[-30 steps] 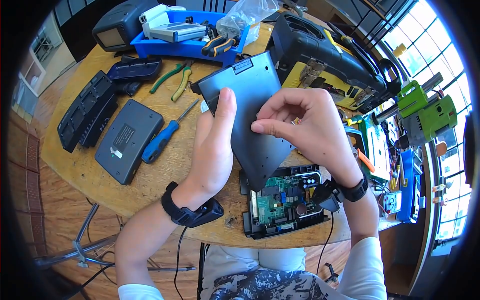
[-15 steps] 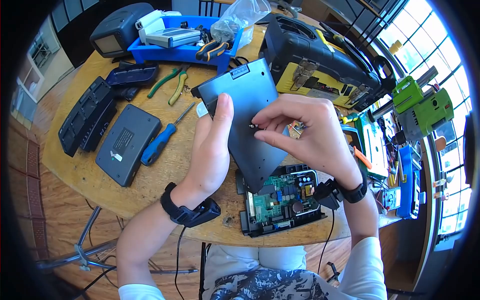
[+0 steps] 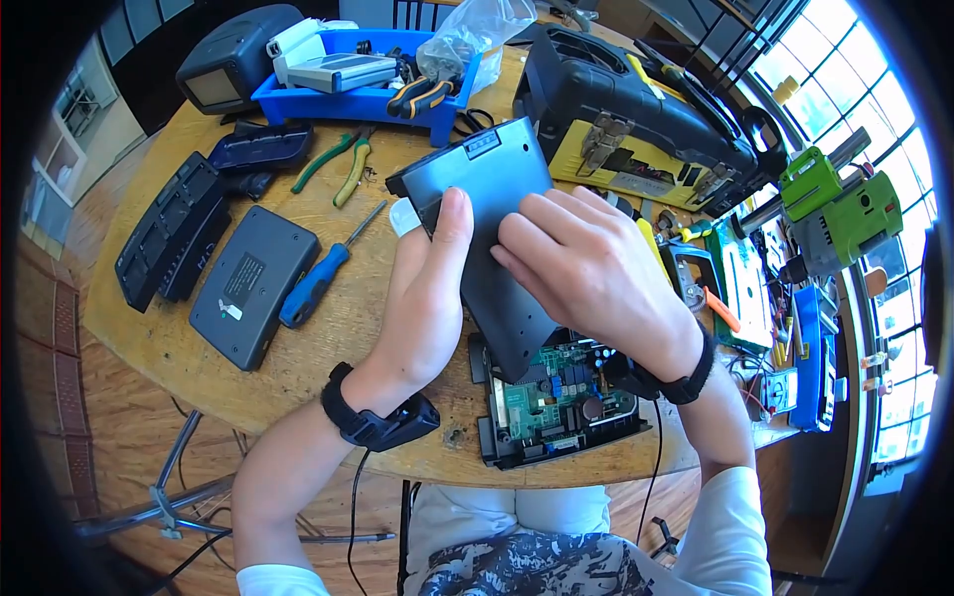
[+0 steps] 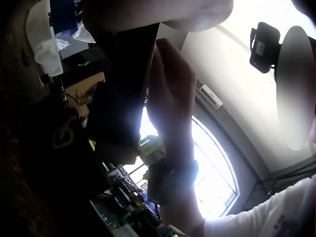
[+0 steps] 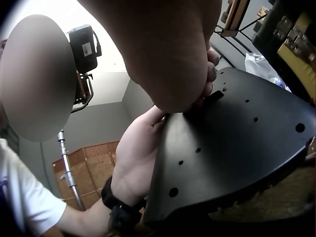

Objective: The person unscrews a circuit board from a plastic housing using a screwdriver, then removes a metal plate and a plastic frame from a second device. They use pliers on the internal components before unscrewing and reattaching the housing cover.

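Observation:
My left hand (image 3: 422, 303) grips a black plastic cover panel (image 3: 482, 179) by its left edge, thumb lying on the face and fingers behind it. The panel is tilted over the table, with small holes in its face. My right hand (image 3: 601, 268) is bent over the panel's middle, knuckles up, its fingertips at the surface. In the right wrist view, a small dark piece (image 5: 214, 97) juts out at those curled fingertips; its kind is unclear. Below the panel lies an open black housing (image 3: 485, 442) with a green circuit board (image 3: 542, 412), partly hidden by the panel.
On the left lie a blue screwdriver (image 3: 316, 286), a dark grey device (image 3: 248, 288), black casing parts (image 3: 164, 233) and green-yellow pliers (image 3: 353, 174). Behind stand a blue bin (image 3: 358, 104) and a black-yellow toolbox (image 3: 636, 109). A green drill (image 3: 845, 214) stands at right.
My right hand has turned from a side-on pinch to knuckles up and come down over the panel's middle. The left hand keeps its grip on the panel, which barely moves.

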Motion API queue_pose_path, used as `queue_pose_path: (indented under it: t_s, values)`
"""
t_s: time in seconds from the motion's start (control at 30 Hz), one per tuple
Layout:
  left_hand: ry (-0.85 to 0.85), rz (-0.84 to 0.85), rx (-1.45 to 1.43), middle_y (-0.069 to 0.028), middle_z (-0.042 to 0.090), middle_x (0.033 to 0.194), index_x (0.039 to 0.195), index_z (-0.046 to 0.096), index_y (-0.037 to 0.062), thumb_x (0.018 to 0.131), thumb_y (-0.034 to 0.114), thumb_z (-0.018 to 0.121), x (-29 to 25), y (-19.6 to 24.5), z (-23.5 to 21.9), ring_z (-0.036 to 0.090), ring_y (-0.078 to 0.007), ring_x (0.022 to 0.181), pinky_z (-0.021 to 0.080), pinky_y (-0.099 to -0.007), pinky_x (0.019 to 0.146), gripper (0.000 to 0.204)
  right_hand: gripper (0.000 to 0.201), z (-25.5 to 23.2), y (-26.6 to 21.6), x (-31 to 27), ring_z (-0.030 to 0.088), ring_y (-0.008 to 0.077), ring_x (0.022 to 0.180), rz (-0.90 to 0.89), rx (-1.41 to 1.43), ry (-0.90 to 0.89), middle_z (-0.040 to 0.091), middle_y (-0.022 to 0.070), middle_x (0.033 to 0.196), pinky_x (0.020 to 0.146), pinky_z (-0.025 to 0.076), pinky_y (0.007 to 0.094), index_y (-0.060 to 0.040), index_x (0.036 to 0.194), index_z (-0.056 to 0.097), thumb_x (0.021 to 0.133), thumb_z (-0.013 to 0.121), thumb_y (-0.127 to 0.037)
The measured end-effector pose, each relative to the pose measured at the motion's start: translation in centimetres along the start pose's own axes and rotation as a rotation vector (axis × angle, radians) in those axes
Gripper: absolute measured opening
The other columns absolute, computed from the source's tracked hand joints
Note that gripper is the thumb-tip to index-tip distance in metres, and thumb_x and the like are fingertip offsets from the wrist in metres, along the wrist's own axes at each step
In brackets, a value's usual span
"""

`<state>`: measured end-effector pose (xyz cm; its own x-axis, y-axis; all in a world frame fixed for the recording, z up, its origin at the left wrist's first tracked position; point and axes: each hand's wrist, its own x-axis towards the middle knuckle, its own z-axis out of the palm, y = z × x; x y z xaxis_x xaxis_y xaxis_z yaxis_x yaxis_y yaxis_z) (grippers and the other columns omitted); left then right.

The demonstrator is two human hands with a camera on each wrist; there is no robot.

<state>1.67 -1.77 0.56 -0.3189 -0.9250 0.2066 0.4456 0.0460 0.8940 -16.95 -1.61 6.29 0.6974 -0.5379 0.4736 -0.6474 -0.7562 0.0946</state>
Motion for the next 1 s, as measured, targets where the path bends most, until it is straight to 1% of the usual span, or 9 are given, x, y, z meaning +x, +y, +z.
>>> queue_pose_path:
  t_s: [0.2,0.3,0.37,0.5,0.57,0.67,0.77,0.9,1.0]
  values:
    - [0.035,0.037,-0.011,-0.0044,0.069,0.118,0.127,0.065,0.0016,0.122,0.048,0.035,0.2,0.0,0.2,0.064,-0.0076,0.106,0.053,-0.0283,0.092,0.056,0.021,-0.9,0.3,0.0,0.066,0.0327,0.087,0.058,0.185,-0.014,0.057,0.0113,0.090,0.078,0.055,0.0427,-0.0053,0.103,0.057,0.094,0.074,-0.013]
    - [0.038,-0.005,-0.028,-0.0050,0.069,0.119,0.128,0.065,0.0011,0.122,0.048,0.035,0.1,-0.1,0.0,0.064,-0.0083,0.108,0.053,-0.0286,0.093,0.056,0.021,-0.6,0.3,-0.1,0.066,0.0315,0.088,-0.008,0.121,0.007,0.057,0.0111,0.092,0.078,0.055,0.0416,-0.0063,0.103,0.057,0.089,0.071,-0.010]
    - [0.031,-0.028,-0.017,-0.0100,0.070,0.131,0.137,0.063,0.0000,0.121,0.049,0.036,0.0,-0.1,-0.2,0.067,-0.0137,0.120,0.054,-0.0327,0.106,0.058,0.021,-0.9,0.0,0.1,0.066,0.0307,0.088,-0.044,0.005,-0.055,0.057,0.0103,0.094,0.078,0.055,0.0412,-0.0068,0.102,0.056,0.085,0.069,-0.009]
    - [0.014,-0.028,-0.011,-0.0096,0.070,0.131,0.137,0.063,0.0001,0.121,0.049,0.037,0.1,-0.2,-0.2,0.067,-0.0137,0.121,0.054,-0.0331,0.105,0.058,0.022,-0.8,0.0,0.0,0.065,0.0290,0.087,-0.034,-0.066,-0.088,0.056,0.0090,0.092,0.078,0.055,0.0405,-0.0070,0.101,0.055,0.086,0.070,-0.010]
    - [0.032,0.006,-0.022,-0.0041,0.069,0.115,0.126,0.065,0.0008,0.122,0.046,0.037,0.1,0.0,0.3,0.064,-0.0078,0.105,0.054,-0.0288,0.092,0.054,0.021,-1.1,0.0,0.0,0.065,0.0268,0.085,0.014,0.010,-0.050,0.055,0.0072,0.090,0.077,0.055,0.0394,-0.0077,0.100,0.056,0.085,0.070,-0.011]
    - [0.033,0.011,-0.002,-0.0040,0.070,0.115,0.126,0.065,0.0007,0.122,0.046,0.036,0.1,-0.3,0.0,0.064,-0.0078,0.105,0.053,-0.0287,0.091,0.055,0.019,-0.7,-0.1,0.0,0.065,0.0267,0.083,0.002,0.086,0.028,0.055,0.0071,0.087,0.075,0.055,0.0396,-0.0076,0.097,0.057,0.089,0.072,-0.014]
    - [0.060,-0.027,-0.018,-0.0035,0.069,0.114,0.124,0.066,0.0013,0.122,0.048,0.034,0.0,-0.1,0.4,0.064,-0.0073,0.103,0.054,-0.0284,0.090,0.056,0.021,-0.8,0.2,0.0,0.066,0.0293,0.083,-0.058,0.000,-0.045,0.058,0.0084,0.088,0.074,0.055,0.0415,-0.0066,0.097,0.056,0.093,0.075,-0.017]
    - [0.015,-0.005,0.008,-0.0038,0.070,0.114,0.125,0.066,0.0017,0.122,0.049,0.034,0.1,-0.1,0.2,0.065,-0.0072,0.102,0.054,-0.0279,0.089,0.057,0.022,-0.5,0.0,-0.4,0.066,0.0293,0.085,-0.003,-0.041,-0.089,0.058,0.0088,0.089,0.075,0.055,0.0415,-0.0066,0.100,0.056,0.093,0.074,-0.016]
    - [0.016,-0.038,-0.012,-0.0044,0.071,0.117,0.128,0.065,0.0017,0.122,0.049,0.033,0.0,0.1,0.2,0.066,-0.0078,0.105,0.055,-0.0281,0.091,0.058,0.021,-1.0,-0.1,-0.2,0.065,0.0268,0.085,0.039,0.051,-0.050,0.055,0.0079,0.089,0.076,0.055,0.0396,-0.0078,0.102,0.056,0.088,0.071,-0.012]
